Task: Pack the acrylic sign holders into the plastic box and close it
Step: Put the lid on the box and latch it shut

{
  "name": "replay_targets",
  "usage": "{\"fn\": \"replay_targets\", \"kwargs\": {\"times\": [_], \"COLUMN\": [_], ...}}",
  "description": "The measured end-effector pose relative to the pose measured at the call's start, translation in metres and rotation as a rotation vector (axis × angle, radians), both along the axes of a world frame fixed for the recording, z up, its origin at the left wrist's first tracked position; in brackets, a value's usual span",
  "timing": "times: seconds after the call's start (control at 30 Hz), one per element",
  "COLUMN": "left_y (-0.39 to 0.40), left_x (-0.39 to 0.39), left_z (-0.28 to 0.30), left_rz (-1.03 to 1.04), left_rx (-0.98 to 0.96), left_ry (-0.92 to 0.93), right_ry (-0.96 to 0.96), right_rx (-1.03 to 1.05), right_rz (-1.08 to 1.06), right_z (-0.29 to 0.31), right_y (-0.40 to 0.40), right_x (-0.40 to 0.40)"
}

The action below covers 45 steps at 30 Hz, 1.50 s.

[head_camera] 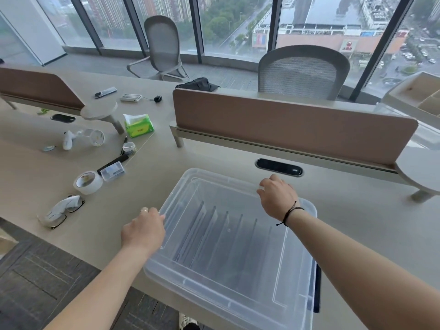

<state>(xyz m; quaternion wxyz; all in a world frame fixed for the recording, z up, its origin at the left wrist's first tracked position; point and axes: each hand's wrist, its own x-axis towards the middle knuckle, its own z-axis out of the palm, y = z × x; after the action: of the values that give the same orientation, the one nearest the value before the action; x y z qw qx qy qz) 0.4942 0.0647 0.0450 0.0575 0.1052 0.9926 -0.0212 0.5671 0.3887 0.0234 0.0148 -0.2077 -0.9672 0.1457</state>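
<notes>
Between our hands, plastic box on worktop, sign holders inside. Lid on top. Left hand grips left rim, right hand curls over far edge; long axis runs away from us.

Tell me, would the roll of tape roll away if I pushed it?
Probably not: the tape lies flat on its side on the desk, so a push would likely slide it. Stood on its edge, it could roll. It looks hollow, so it is probably light.
</notes>
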Motion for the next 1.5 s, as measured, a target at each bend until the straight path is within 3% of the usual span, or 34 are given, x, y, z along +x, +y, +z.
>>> {"fn": "replay_targets", "kwargs": {"times": [0.47,0.9,1.5], "left_y": [0.008,-0.001,-0.011], "left_x": [0.01,0.016,0.006], "left_z": [-0.01,-0.015,-0.022], "left_rz": [-0.046,0.001,0.09], "left_rx": [-0.093,-0.056,0.016], "left_ry": [-0.024,-0.131,-0.192], "right_ry": [-0.028,-0.06,0.133], "right_rx": [-0.074,-0.154,0.116], "right_rz": [-0.043,-0.058,-0.053], "right_z": [-0.015,-0.028,-0.043], "right_y": [0.006,0.002,0.004], "right_x": [0.018,0.026,0.079]}}
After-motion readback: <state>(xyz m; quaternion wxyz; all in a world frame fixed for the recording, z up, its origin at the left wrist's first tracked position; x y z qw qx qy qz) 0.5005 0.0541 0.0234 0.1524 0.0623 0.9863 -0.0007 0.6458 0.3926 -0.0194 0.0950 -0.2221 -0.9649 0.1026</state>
